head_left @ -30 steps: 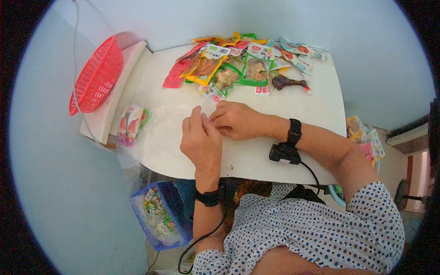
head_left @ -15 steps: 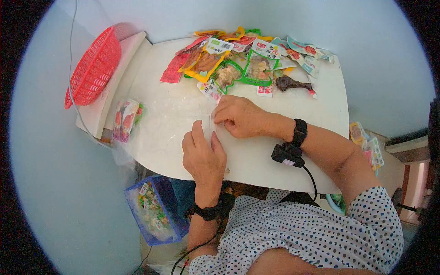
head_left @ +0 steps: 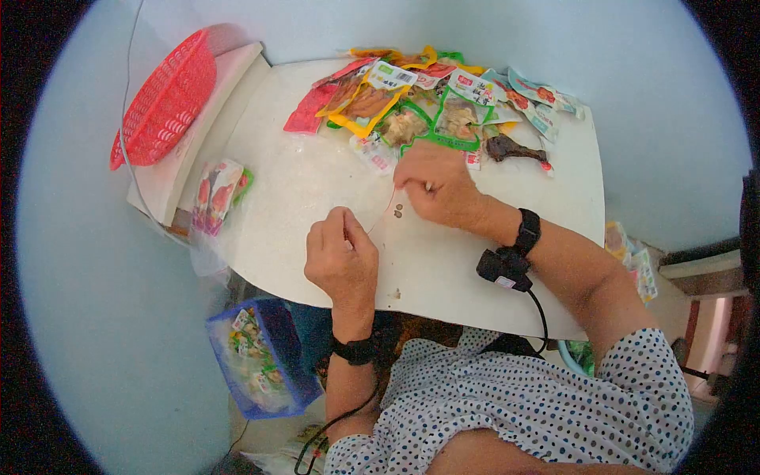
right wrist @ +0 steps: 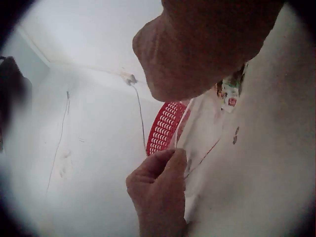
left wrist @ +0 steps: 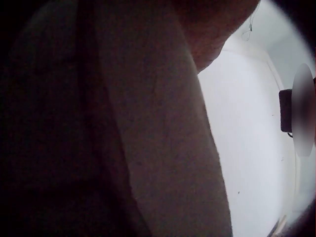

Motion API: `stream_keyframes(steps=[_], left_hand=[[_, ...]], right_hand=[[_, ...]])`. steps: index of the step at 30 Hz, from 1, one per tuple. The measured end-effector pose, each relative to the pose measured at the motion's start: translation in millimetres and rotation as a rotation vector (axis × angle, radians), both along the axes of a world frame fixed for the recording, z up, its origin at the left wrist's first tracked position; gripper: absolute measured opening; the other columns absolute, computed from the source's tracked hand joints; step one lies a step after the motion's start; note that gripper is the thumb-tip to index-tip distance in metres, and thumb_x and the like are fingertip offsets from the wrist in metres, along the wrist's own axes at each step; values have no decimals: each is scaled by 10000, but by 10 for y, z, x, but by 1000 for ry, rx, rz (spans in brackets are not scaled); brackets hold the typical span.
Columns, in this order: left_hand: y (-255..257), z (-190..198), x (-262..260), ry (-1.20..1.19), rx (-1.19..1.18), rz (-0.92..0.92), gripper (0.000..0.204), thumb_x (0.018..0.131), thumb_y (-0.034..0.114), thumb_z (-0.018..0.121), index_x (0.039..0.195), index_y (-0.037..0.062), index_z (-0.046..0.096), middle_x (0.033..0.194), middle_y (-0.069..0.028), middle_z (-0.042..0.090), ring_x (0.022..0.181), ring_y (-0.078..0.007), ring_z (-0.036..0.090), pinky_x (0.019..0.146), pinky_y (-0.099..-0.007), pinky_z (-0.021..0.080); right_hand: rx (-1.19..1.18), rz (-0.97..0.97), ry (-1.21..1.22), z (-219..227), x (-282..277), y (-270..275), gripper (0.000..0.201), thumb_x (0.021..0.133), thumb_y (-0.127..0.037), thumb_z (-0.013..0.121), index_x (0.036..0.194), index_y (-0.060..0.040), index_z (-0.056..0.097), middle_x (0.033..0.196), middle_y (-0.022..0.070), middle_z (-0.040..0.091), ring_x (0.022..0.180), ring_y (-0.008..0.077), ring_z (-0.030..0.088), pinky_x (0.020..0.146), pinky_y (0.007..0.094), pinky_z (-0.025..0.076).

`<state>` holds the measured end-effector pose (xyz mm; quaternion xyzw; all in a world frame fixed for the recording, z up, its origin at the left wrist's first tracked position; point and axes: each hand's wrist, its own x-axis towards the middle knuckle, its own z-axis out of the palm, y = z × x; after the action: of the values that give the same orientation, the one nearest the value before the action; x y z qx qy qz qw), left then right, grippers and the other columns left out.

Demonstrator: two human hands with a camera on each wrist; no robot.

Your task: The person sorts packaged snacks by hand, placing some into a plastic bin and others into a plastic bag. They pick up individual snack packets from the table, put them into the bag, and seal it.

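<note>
Between my two hands stretches a clear plastic bag with a thin red line along its edge (head_left: 389, 207). My left hand (head_left: 342, 253), low over the middle of the white table, pinches one side of it between thumb and fingers. Further up and to the right, my right hand (head_left: 439, 182) pinches the other side with curled fingers. In the right wrist view the left hand (right wrist: 158, 192) grips a pale edge, and the red line runs away from it. Just beyond the right hand lies a pile of food packets (head_left: 455, 119). The left wrist view is mostly dark.
A vacuum-packed brown drumstick (head_left: 514, 148) lies at the pile's right. Red packets (head_left: 219, 194) rest at the table's left edge. A red basket (head_left: 166, 103) leans on a white ledge (head_left: 186, 150). Below stands a blue bin (head_left: 261, 356) of packets. Dark spots (head_left: 398, 211) mark the tabletop (head_left: 507, 206).
The hands, close together a second ago, have moved apart, the right one up and to the right. The left has closed from spread fingers to a pinch on the bag. The view has shifted slightly.
</note>
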<state>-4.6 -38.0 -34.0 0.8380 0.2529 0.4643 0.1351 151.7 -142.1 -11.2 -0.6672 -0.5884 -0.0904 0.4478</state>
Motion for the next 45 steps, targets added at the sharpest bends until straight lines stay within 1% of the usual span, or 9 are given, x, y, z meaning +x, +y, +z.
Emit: stream_keyframes(steps=[3, 6, 12, 15, 21, 27, 33, 36, 45], left_hand=[[-2, 17, -21, -69, -24, 37, 90, 802, -4, 668, 873, 48, 650, 678, -72, 557, 563, -219, 547, 487, -332, 433], [-20, 33, -45, -88, -24, 86, 65, 823, 13, 668, 880, 45, 664, 681, -70, 569, 552, -189, 537, 492, -302, 420], [11, 30, -50, -120, -47, 108, 79, 815, 2, 671, 877, 50, 674, 678, -68, 573, 547, -177, 532, 485, -295, 414], [7, 20, -38, -154, -62, 113, 70, 811, 3, 676, 869, 42, 677, 682, -71, 584, 549, -176, 542, 490, -289, 422], [-17, -8, -69, -195, -104, 118, 67, 811, 13, 683, 874, 33, 678, 713, -82, 614, 570, -176, 574, 511, -283, 448], [19, -17, -53, -175, -107, 94, 62, 816, 17, 680, 878, 28, 676, 738, -91, 629, 577, -182, 591, 523, -295, 466], [-15, -53, -39, -152, -82, 79, 70, 819, 25, 680, 888, 34, 672, 729, -84, 619, 582, -183, 594, 534, -300, 475], [-23, -16, -39, -123, -99, 73, 78, 819, 24, 678, 896, 39, 670, 726, -82, 616, 574, -183, 587, 526, -300, 470], [-21, -18, -34, -115, -129, 66, 61, 822, 35, 673, 881, 48, 660, 719, -75, 610, 569, -182, 579, 514, -302, 458]], right_hand=[[-18, -225, -19, -15, 86, 29, 249, 651, 22, 571, 882, -47, 635, 930, 143, 631, 965, 328, 583, 809, 417, 503], [-61, -291, -279, -10, 143, 32, 438, 669, 19, 574, 1105, -16, 590, 1144, 181, 583, 1117, 364, 531, 944, 418, 457], [-283, -290, -381, -66, 109, 36, 528, 675, 8, 578, 1202, 5, 537, 1230, 170, 541, 1251, 370, 443, 1065, 492, 343], [-261, -241, -342, -37, 112, 7, 468, 696, 49, 537, 1158, -20, 559, 1266, 154, 508, 1279, 382, 432, 1045, 537, 344], [-308, -80, -198, 112, 108, -34, 163, 645, -62, 608, 804, -49, 572, 859, 142, 555, 942, 322, 578, 848, 448, 463], [-281, -111, -205, 208, -26, -35, 269, 712, -238, 671, 851, -14, 618, 895, 168, 587, 935, 338, 588, 777, 460, 498], [-789, -208, -377, 489, -343, -278, 713, 683, -409, 787, 1136, 58, 494, 1120, 240, 541, 1056, 400, 538, 870, 451, 484], [-777, -263, -376, 415, -367, -227, 784, 665, -439, 800, 1174, 53, 464, 1127, 248, 524, 1049, 402, 540, 860, 472, 482], [-746, -264, -396, 383, -345, -183, 608, 709, -313, 732, 1142, 37, 486, 1073, 262, 505, 1000, 393, 541, 812, 461, 498]])
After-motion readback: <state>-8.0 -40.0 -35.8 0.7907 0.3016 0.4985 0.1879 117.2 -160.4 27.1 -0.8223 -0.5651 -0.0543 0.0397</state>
